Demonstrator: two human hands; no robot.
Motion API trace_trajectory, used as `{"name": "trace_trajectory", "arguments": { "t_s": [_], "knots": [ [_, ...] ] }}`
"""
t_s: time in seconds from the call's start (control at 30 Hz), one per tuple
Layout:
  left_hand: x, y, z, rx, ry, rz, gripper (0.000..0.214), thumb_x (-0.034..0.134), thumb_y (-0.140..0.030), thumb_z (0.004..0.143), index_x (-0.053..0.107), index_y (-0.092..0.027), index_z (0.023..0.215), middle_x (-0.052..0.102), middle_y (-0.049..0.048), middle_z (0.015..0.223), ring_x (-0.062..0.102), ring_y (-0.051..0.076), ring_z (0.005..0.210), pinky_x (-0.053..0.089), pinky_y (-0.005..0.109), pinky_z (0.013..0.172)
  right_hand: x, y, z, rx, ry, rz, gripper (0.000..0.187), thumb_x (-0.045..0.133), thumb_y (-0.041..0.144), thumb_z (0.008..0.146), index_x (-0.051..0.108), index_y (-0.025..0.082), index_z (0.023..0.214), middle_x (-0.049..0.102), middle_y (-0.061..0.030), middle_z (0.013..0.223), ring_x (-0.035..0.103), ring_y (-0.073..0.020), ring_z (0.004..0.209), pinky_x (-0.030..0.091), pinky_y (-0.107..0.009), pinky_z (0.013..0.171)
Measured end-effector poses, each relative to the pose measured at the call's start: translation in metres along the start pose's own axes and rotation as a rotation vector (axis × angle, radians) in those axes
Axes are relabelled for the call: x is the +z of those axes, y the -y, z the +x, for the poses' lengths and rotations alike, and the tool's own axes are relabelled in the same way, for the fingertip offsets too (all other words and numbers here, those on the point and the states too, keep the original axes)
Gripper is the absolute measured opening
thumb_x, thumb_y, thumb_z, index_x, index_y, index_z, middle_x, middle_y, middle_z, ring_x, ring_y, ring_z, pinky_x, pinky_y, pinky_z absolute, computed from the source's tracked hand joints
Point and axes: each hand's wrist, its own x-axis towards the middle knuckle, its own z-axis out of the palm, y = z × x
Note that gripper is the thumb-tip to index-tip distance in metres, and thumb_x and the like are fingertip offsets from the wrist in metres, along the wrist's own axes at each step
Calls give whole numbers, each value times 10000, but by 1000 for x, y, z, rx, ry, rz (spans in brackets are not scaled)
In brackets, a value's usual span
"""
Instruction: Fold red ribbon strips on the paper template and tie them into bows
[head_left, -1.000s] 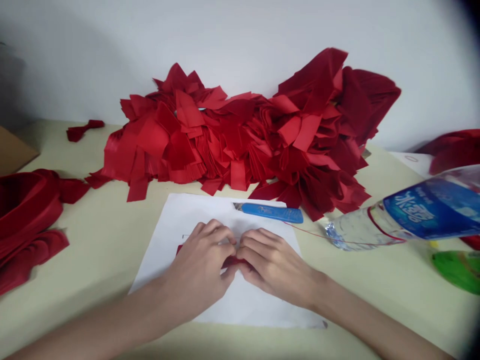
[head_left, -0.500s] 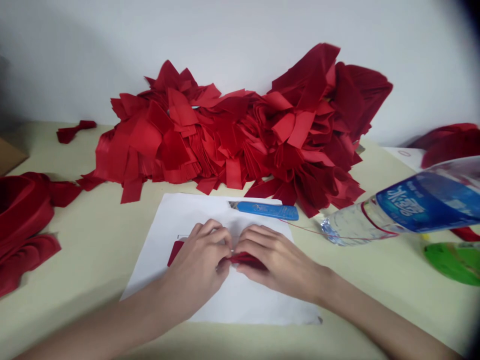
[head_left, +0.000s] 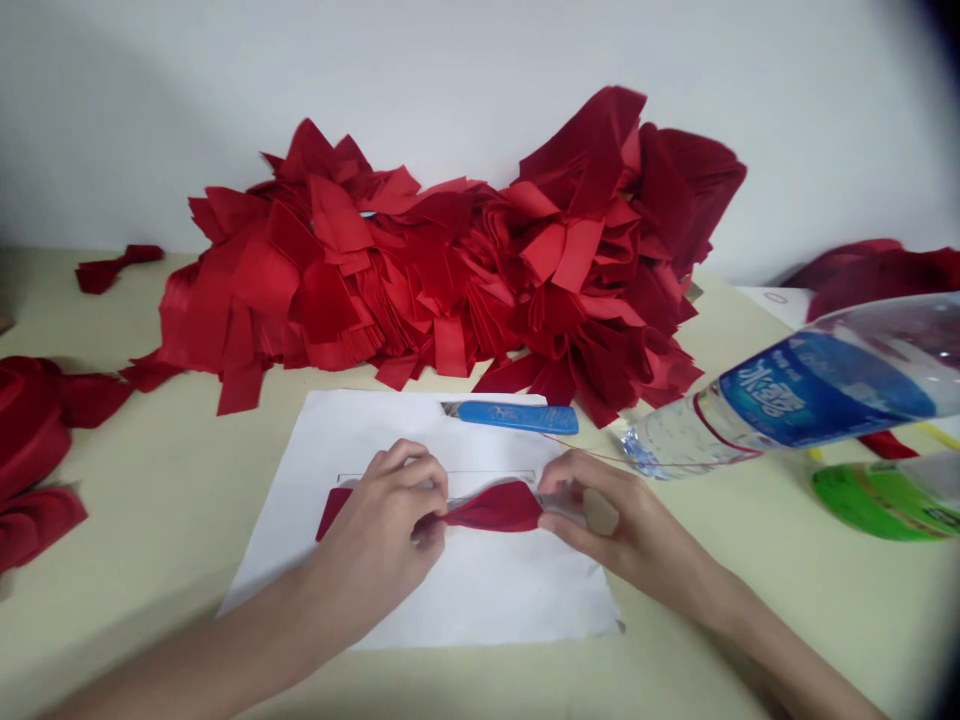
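Note:
A strip of red cloth (head_left: 495,508) lies across a white sheet of paper (head_left: 480,590), its middle puckered and its left end showing at the paper's left side. My left hand (head_left: 382,525) pinches the strip near the middle of the paper. My right hand (head_left: 607,510) grips the strip's other end between thumb and fingers, at the paper's right part. A thin rectangle (head_left: 435,475) is outlined on the paper just above the strip. A blue utility knife (head_left: 517,418) lies along the paper's far edge, beyond both hands.
A large heap of cut red cloth pieces (head_left: 420,280) stands against the white wall. A clear plastic water bottle (head_left: 795,395) with a blue label intrudes at right, above a green object (head_left: 877,503). Red cloth bundles (head_left: 30,420) lie on the pale table (head_left: 150,500) at left.
My hands have moved apart, with the right one shifting rightward and opening out the red strip between them. The whole view has shifted slightly, so the table items sit further left.

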Motion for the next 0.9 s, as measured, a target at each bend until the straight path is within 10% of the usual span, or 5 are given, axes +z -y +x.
{"name": "trace_trajectory", "arguments": {
  "t_s": [0.9],
  "knots": [
    [11, -7, 1, 94, -29, 571, 273, 457, 96, 711, 629, -113, 749, 616, 52, 870, 572, 206, 789, 512, 312, 535, 29, -11, 7, 122, -244, 31, 12, 501, 233, 885, 509, 225, 885, 516, 5, 762, 505, -132, 648, 412, -248, 567]
  ]
}}
